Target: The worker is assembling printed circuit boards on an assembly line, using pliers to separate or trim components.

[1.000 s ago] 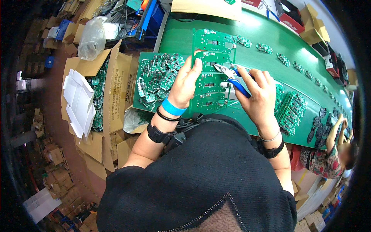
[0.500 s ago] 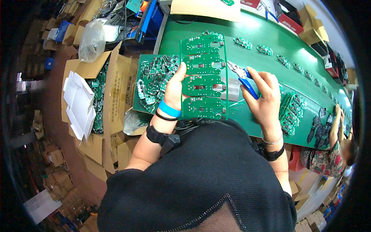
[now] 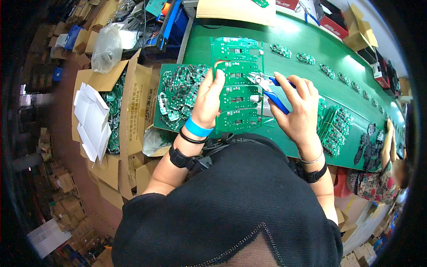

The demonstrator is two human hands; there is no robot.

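My left hand [image 3: 207, 100] grips the left edge of a green circuit board panel [image 3: 236, 66], made of several joined boards and raised above the green table [image 3: 262, 31]. In my right hand [image 3: 297, 104] are blue-handled side cutters [image 3: 278, 103], with the fingers wrapped round the handles. Their metal jaws touch or overlap the panel's right side, near the second board from the top. Whether the blades are closed on the board is too small to tell. Close by my left hand lies a heap of small circuit boards [image 3: 178, 89].
Stacked board panels [image 3: 336, 129] lie right of my right hand. Single boards [image 3: 281, 50] run in a row towards the far right, near black parts [image 3: 367, 144] and a co-worker [image 3: 376, 182]. A cardboard box [image 3: 140, 104] holding boards stands left. Cardboard [image 3: 235, 11] lies at the back.
The side cutters have moved left, so their jaws now overlap the panel's right side. The panel has shifted slightly right and tilted, and my left hand has moved with it.
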